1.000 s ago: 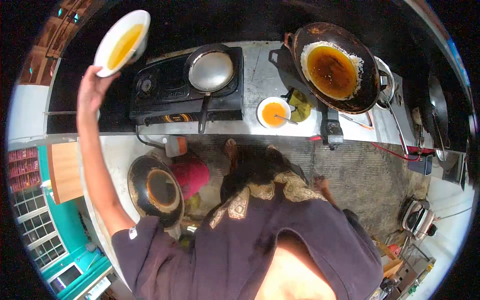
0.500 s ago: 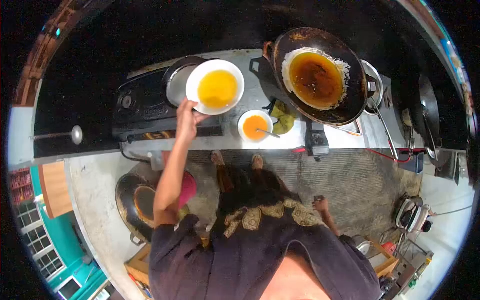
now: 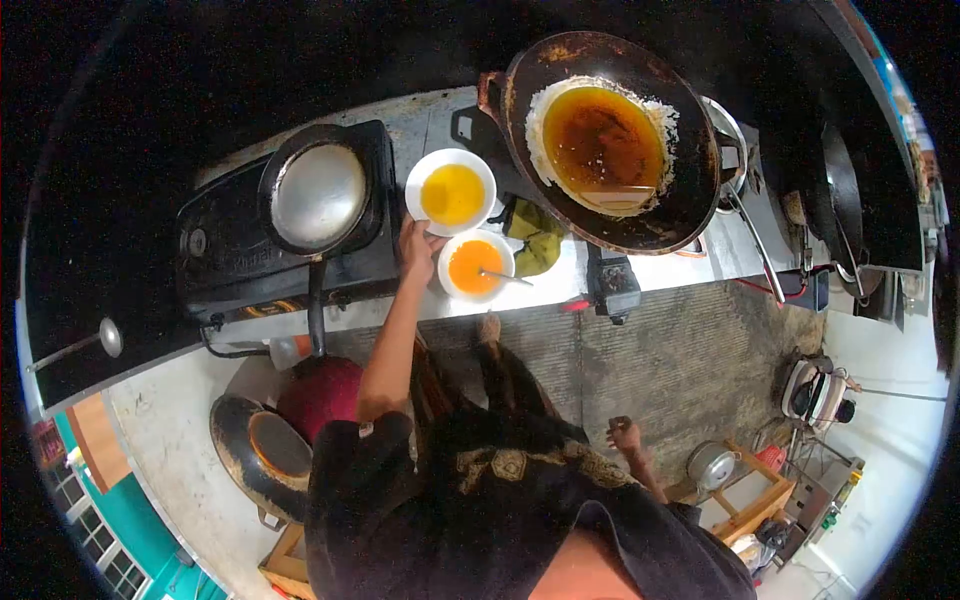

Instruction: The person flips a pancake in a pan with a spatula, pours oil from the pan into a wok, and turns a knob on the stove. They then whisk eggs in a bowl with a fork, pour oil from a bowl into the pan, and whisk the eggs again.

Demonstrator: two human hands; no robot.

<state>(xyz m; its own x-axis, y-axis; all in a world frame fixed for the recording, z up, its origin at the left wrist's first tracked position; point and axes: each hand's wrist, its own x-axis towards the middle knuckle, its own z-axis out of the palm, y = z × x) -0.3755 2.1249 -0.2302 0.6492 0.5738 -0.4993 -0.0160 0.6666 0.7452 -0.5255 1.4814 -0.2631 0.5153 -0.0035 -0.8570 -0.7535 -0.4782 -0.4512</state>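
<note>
My left hand point(image 3: 416, 248) grips a white bowl point(image 3: 415, 187) of yellow liquid point(image 3: 452, 195) by its near-left edge, fingers at the rim. The bowl is over the counter, between the stove and a large wok. Just below it stands a second white bowl point(image 3: 443, 278) with orange liquid point(image 3: 473, 266) and a spoon point(image 3: 508, 277) leaning out to the right; my fingertips are close to its rim. My right hand point(image 3: 624, 433) hangs low at my side over the floor, fingers loosely bent and apart, with nothing visible in it.
A frying pan point(image 3: 318, 195) sits on the black stove point(image 3: 225, 235), its handle past the counter edge. The large wok point(image 3: 690, 115) holds dark oil. A green cloth point(image 3: 538, 238) lies beside the bowls. A ladle point(image 3: 757, 250) rests at the right. More pans point(image 3: 235, 445) stand lower left.
My left hand has brought the bowl of yellow liquid from over the frying pan to the right and lower, beside the orange bowl. The camera view has shifted, and the frying pan now shows fully.
</note>
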